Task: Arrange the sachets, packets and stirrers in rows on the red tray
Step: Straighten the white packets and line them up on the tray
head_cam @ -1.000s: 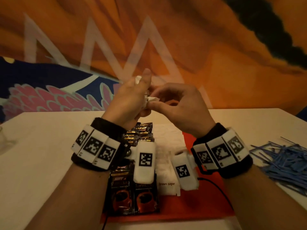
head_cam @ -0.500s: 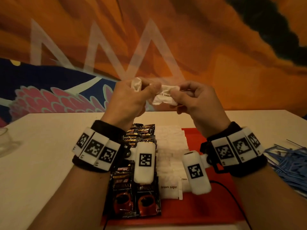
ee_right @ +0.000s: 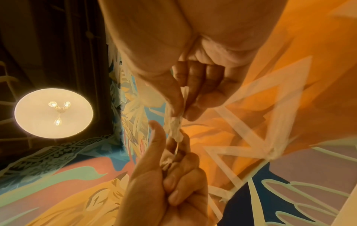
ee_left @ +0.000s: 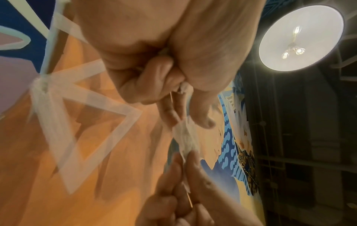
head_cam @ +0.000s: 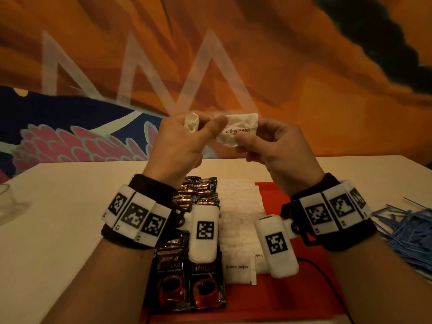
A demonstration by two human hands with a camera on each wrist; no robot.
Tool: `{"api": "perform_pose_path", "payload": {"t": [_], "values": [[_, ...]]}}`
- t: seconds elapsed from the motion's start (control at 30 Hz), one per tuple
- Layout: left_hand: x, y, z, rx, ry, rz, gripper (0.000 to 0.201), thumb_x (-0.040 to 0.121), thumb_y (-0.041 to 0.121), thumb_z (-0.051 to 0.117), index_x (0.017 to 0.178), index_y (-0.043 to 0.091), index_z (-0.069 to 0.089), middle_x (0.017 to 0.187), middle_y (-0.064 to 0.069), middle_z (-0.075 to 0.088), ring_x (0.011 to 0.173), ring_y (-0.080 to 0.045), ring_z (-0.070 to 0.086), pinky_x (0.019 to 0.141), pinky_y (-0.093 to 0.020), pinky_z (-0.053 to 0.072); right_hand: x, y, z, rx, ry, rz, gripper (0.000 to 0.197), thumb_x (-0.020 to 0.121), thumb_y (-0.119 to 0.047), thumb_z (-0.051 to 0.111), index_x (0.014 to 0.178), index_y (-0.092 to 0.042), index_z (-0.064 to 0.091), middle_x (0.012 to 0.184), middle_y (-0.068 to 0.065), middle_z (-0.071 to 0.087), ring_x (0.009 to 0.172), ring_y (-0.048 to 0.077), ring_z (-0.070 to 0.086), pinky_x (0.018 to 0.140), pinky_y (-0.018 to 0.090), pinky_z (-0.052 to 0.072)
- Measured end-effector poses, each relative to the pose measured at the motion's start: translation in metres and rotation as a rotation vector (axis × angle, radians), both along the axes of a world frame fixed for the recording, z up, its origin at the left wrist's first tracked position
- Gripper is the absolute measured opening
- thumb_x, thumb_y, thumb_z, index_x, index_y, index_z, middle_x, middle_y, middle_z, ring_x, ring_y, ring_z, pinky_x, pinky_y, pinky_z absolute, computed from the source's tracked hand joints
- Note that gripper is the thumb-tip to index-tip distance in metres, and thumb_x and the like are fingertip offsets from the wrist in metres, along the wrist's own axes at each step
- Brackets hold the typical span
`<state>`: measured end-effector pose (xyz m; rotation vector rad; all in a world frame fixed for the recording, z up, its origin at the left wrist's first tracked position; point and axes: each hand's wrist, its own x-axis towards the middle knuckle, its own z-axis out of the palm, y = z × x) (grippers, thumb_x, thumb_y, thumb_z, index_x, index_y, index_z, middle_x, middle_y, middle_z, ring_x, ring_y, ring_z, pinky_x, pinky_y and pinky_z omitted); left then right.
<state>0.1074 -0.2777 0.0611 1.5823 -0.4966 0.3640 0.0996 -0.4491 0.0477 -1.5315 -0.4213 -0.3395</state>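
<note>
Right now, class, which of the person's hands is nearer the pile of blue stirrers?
Right. The right hand is raised over the tray's stirrer side; the left hand is farther from the blue stirrers, beyond it.

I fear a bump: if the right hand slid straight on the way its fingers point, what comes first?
Likely the left hand: both pinch one brown sugar sachet between them, fingertips nearly meeting. Depth looks matched.

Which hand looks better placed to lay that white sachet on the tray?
Probably the right hand: it pinches only the sachet and hangs above the tray; the left hand also holds another crumpled sachet.
</note>
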Motion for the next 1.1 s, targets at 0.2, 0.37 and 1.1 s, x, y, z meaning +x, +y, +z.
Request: {"api": "perform_pose_path", "payload": {"t": [0.2,0.37,1.1], "values": [[-0.001,0.003,-0.001,0.213,0.067,-0.038,0.017,0.071,0.035,0.075,0.073,0.019,0.071,0.074,-0.013,0.07,0.042,-0.009,0.037,0.04,-0.024,0.027,0.001,-0.003,0.004,0.186,0.002,-0.027,0.008,0.084,-0.007,0.07,0.086,-0.014,0.068,0.084,0.005,0.073,0.075,0.019,0.068,0.059,0.025,0.053],[-0.003,0.01,0.004,0.436,0.112,-0.068,0.019,0.085,0.027,0.07,0.093,0.009,0.071,0.052,0.018,0.056,0.039,0.002,0.043,0.039,-0.012,0.032,0.0,-0.011,0.004,-0.101,-0.051,-0.011,0.004,0.086,-0.01,0.07,0.085,-0.013,0.073,0.083,0.003,0.073,0.072,0.014,0.065,0.061,0.026,0.053],[0.0,0.006,0.001,0.195,0.087,0.055,0.014,0.089,0.021,0.07,0.088,0.007,0.072,0.049,0.013,0.055,0.037,-0.002,0.036,0.037,-0.019,0.026,0.003,-0.004,-0.004,-0.044,-0.018,-0.081,0.019,0.076,-0.025,0.079,0.086,-0.011,0.071,0.08,0.007,0.07,0.07,0.017,0.062,0.055,0.025,0.049]]}}
